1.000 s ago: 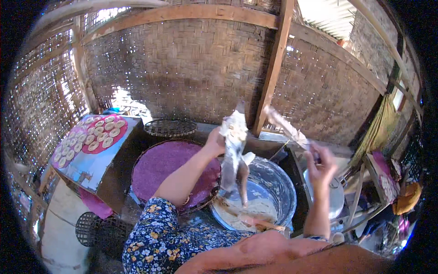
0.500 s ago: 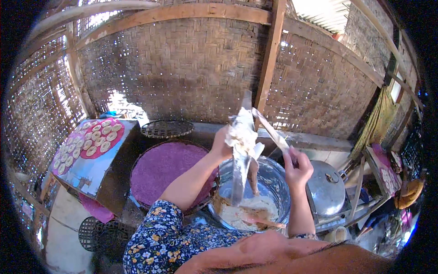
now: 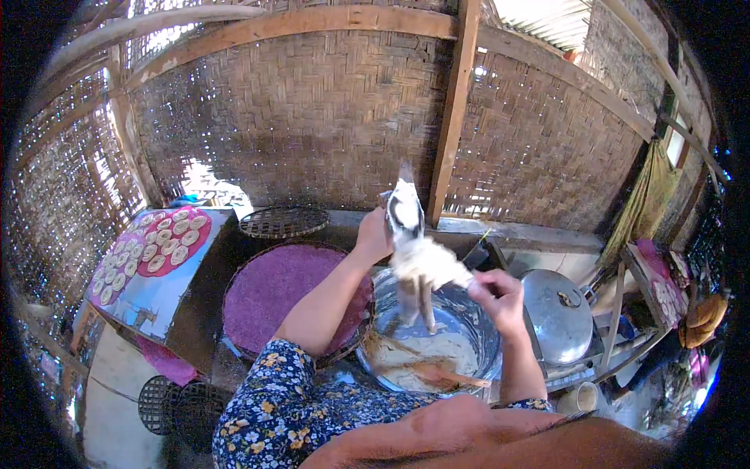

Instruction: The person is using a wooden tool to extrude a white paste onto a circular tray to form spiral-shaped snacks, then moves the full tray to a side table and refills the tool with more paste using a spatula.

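Observation:
My left hand (image 3: 375, 236) grips the side of an upright, dough-smeared tool (image 3: 405, 215). It looks like a press with a hollow filled with white dough; its exact kind is unclear, and its lower parts hang over the basin. Closed on a flat stick (image 3: 467, 283), my right hand (image 3: 501, 300) is just right of the tool. A soft lump of pale dough (image 3: 428, 262) clings to the stick's far end, against the tool's front and blurred by motion. Below both hands, a metal basin (image 3: 491, 348) holds more pale batter or dough (image 3: 445, 352) and a wooden paddle (image 3: 451, 376).
Left of the basin is a round tray covered with purple cloth (image 3: 289, 297). A box (image 3: 160, 289) bears round dough pieces on pink cloth (image 3: 168, 244). At right stands a lidded metal pot (image 3: 556, 316). A woven wall (image 3: 312, 133) rises behind; a flat basket (image 3: 285, 222) lies near it.
My right hand has lowered slightly, bringing the stick down from the tool's top. Dough now gathers on the stick, and more of the tool's upper hollow shows. My left hand keeps its grip.

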A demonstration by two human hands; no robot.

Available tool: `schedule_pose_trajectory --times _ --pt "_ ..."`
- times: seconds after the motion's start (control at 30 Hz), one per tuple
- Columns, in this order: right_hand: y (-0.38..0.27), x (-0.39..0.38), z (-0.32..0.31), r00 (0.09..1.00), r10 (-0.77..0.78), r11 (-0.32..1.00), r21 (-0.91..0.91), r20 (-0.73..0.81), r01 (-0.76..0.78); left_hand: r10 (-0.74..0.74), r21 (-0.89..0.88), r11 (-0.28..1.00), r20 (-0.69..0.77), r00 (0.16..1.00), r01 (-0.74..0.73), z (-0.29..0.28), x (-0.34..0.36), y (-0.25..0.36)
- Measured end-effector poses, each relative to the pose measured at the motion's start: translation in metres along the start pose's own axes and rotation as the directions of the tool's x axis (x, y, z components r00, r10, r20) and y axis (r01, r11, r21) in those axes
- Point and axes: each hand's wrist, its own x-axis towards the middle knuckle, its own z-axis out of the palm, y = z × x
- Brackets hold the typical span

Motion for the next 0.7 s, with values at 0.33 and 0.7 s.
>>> schedule_pose_trajectory --times 0.33,0.7 --pt "0.012 0.027 -0.001 0.911 -0.337 0.803 -0.579 -0.239 0.145 0.242 -0.385 0.908 0.15 0.959 -0.169 -0.018 -0.019 0.041" --pt "0.016 -0.008 -0.01 1.0 0.002 0.993 -0.122 -0.025 -0.005 0.116 -0.71 0.704 0.116 0.986 0.001 0.005 -0.006 -0.023"
